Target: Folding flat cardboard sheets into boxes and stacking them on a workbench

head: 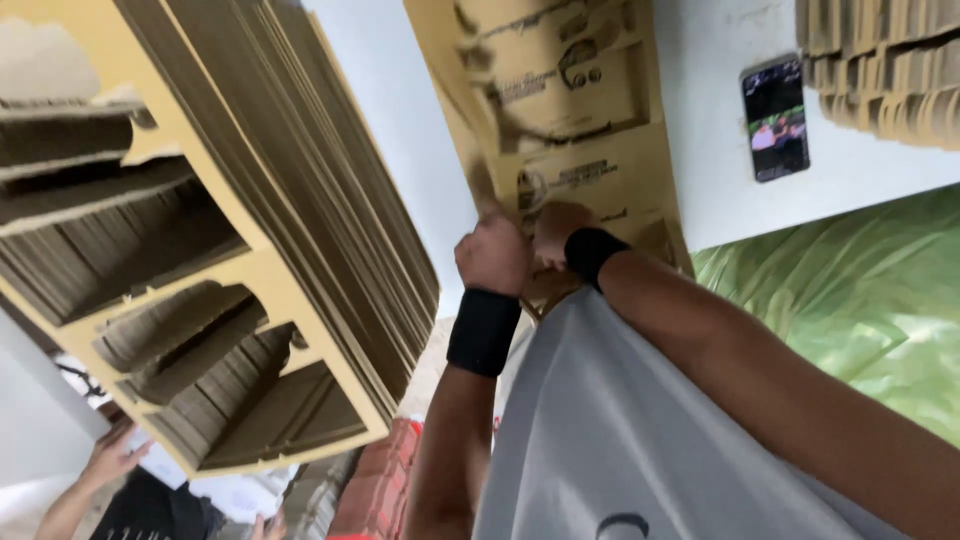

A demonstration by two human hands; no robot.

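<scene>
White tabletop [880, 160] carries the work, and on it both fists are clenched on the near edge of one printed cardboard sheet [570, 110] — left hand [492, 255] and right hand [558, 232] side by side, each with a black wristband. A good step here, I judge, means gripping evenly so the sheet stays flat. Outward lie one phone [775, 118] and two flat-cardboard stacks — big stack [250, 230], far stack [885, 60] — plus another person's hand [110, 455].

Tan printed cardboard [570, 120], blk wristbands [484, 332]
</scene>
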